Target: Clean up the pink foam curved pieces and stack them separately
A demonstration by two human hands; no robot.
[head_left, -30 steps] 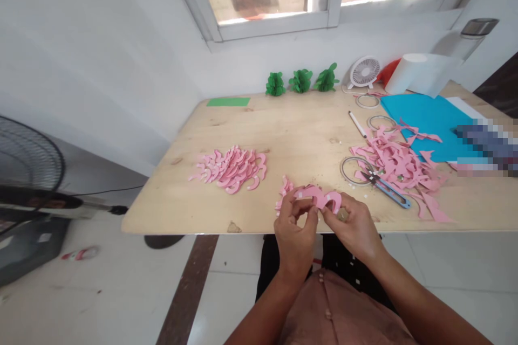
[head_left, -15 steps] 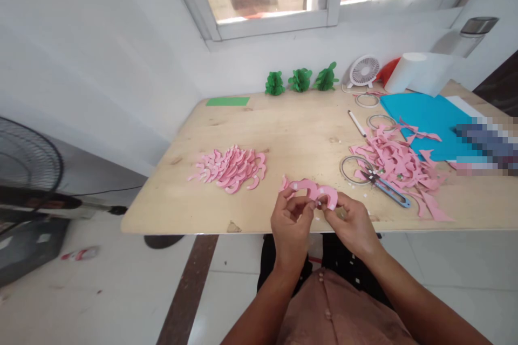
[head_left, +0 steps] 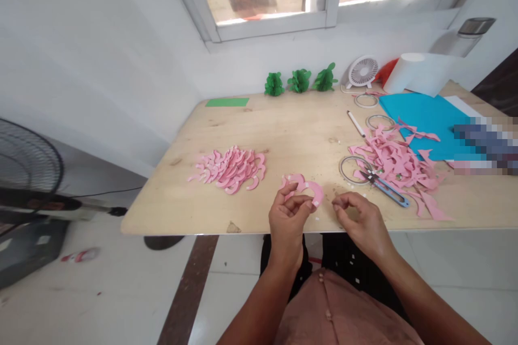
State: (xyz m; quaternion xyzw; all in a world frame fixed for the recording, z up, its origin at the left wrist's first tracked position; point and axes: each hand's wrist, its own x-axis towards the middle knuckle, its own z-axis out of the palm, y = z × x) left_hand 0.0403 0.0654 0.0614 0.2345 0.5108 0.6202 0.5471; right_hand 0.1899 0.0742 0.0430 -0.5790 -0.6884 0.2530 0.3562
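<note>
Near the table's front edge, my left hand (head_left: 289, 221) is closed in a pinch on a curved pink paper strip (head_left: 316, 192). Small white squares, like bits of tape, sit on the strip. More pink curved paper extends behind my left fingers, partly hidden by them. To the right, apart from the strip, my right hand (head_left: 362, 221) has thumb and forefinger pressed together; whatever is between them, if anything, is too small to name. Left of my hands lies a pile of pink curved paper pieces (head_left: 232, 167).
Pink paper scraps (head_left: 399, 156) lie at right beside blue-handled thread snips (head_left: 388, 191) and tape rolls (head_left: 343, 173). A marker (head_left: 356, 124), blue sheets (head_left: 424, 118), a small white fan (head_left: 363, 71), green paper figures (head_left: 300, 81) and a green strip (head_left: 227, 102) lie farther back.
My right hand has let go of the pink paper strip and drawn away to the right. The strip's free end has shifted left, still in my left hand.
</note>
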